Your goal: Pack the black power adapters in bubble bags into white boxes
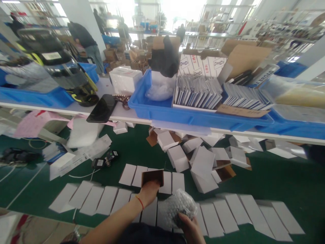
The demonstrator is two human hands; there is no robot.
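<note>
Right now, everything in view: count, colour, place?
Open box: one, brown inside, left hand
Wrapped item: one, clear bubble wrap, right hand
Lined-up boxes: over a dozen, white, table
Jumbled boxes: several, white, table's far side
Adapters: two, black, table left
Sheets: at least two, pink, left
Phone: one, black, shelf edge
Bottle: one, dark, shelf left
Carton: one, white, shelf
Bins: at least three, blue, shelf
Packet stacks: two, mostly white, middle bin
People: several, dark tops, background
Table: one, green, foreground
Left hand: one, red-yellow bracelet, on open box
Right hand: one, bare, on wrapped item
</note>
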